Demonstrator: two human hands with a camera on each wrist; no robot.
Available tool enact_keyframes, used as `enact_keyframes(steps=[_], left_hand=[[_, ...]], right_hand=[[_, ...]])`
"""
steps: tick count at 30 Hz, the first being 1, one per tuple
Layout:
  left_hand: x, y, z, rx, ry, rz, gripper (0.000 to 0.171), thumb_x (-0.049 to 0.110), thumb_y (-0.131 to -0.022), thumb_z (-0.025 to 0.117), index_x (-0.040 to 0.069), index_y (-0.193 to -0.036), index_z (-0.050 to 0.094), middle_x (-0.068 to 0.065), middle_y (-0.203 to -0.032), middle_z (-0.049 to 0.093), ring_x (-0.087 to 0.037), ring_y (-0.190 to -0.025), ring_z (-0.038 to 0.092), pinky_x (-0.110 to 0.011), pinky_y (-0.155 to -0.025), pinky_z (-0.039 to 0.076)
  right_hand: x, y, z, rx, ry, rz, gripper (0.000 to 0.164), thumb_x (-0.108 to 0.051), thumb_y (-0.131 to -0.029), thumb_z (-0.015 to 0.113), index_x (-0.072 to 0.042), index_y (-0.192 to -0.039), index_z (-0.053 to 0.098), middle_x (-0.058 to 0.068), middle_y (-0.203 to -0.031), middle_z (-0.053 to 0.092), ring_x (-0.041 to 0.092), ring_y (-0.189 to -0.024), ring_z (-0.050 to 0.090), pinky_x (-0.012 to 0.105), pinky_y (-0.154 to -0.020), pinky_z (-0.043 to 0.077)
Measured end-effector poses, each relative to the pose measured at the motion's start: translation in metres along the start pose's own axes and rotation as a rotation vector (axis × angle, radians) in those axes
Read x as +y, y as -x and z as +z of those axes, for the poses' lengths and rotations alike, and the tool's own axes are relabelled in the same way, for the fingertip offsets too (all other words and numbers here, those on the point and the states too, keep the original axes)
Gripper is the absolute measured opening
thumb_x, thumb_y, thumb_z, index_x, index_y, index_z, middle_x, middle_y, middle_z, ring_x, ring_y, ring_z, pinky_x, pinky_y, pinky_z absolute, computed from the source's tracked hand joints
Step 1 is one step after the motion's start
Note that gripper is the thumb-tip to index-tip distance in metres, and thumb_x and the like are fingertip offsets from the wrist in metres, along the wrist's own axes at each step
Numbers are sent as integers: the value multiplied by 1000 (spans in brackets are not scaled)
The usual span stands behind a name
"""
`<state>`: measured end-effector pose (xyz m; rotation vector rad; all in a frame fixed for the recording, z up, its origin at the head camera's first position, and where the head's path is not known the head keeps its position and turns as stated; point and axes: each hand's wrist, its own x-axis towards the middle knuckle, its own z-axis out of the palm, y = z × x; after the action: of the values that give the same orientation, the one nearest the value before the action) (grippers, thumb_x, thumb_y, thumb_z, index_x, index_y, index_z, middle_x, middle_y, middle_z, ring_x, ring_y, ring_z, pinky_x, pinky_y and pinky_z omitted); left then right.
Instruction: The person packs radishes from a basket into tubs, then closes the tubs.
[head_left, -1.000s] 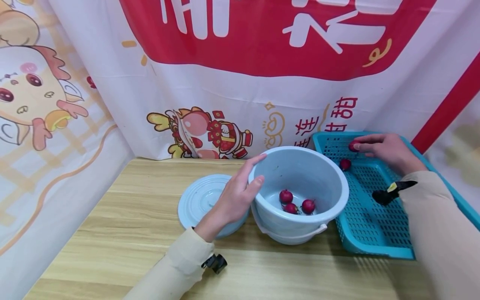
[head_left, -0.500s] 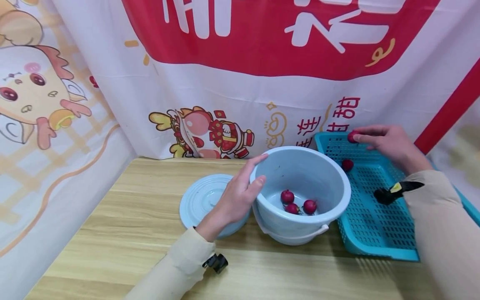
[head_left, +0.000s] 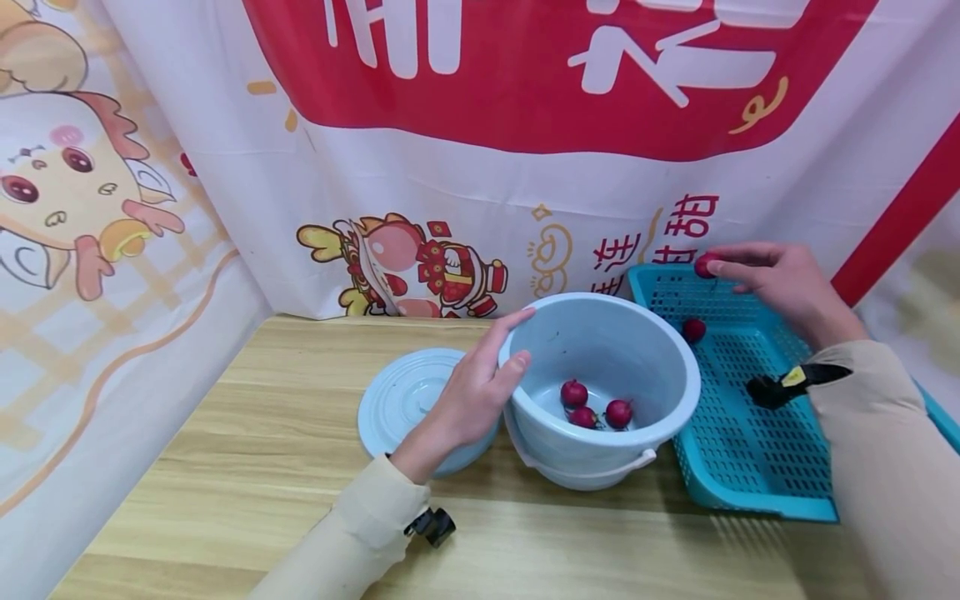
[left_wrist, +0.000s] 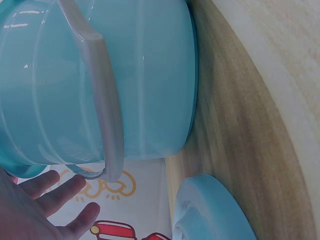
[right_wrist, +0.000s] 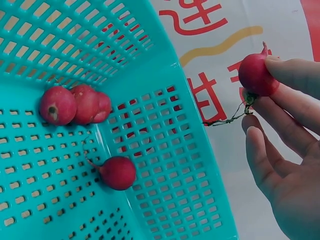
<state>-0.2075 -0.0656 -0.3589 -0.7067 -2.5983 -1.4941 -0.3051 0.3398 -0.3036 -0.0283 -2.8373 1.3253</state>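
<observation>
My right hand (head_left: 791, 287) pinches a red radish (right_wrist: 257, 75) between thumb and fingers, above the far rim of the teal basket (head_left: 757, 502). Thin wilted stalks trail below the radish. A single radish (right_wrist: 118, 173) and a cluster of radishes (right_wrist: 59, 105) lie in the basket in the right wrist view. My left hand (head_left: 476, 387) rests at the left rim of a light blue bucket (head_left: 592, 458), thumb over the edge. In the left wrist view its other fingers (left_wrist: 60, 195) are spread and straight beside the wall. Three radishes (head_left: 583, 417) sit on the bucket's floor.
A light blue lid (head_left: 397, 400) lies on the wooden table (head_left: 225, 467) left of the bucket, partly behind my left forearm. The bucket's handle (left_wrist: 102, 95) hangs down its side. A printed cloth (head_left: 420, 183) hangs close behind everything.
My right hand has lifted the radish from inside the basket's far end to just above its rim. My left hand and the bucket have stayed in place.
</observation>
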Motion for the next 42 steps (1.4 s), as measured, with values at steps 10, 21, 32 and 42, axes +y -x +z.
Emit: enact_keyframes(steps=[10,21,32,42], left_hand=[[1,0,3,-1,-24,9,58,42,-108,41,36,-165,33,5,-173,36,-26,-157,41,-62,-121,42],[2,0,3,-8,-35,0,59,44,-107,42,39,-165,31,5,-173,35,-27,-156,43,-63,-119,44],[2,2,0,0,-33,-4,59,46,-107,41,38,-165,32,5,-173,36,-26,-156,42,-63,-119,44],[2,1,-2,0,-33,-5,59,46,-107,40,38,-165,32,5,-173,36,-26,-157,41,-63,-121,42]], right_hand=[[0,4,-1,21,5,-5,90,-70,-88,69,-25,-162,46,7,-158,47,24,-131,48,21,-79,60],[-11,11,3,27,14,-39,87,-70,-87,69,-28,-160,49,6,-156,51,14,-113,64,21,-80,59],[-33,23,16,29,-6,-130,74,-64,-89,73,-32,-154,57,-3,-145,60,12,-108,68,23,-80,61],[-52,37,34,-25,-96,-331,52,-32,-97,77,-24,-147,64,-16,-126,72,15,-105,74,27,-80,65]])
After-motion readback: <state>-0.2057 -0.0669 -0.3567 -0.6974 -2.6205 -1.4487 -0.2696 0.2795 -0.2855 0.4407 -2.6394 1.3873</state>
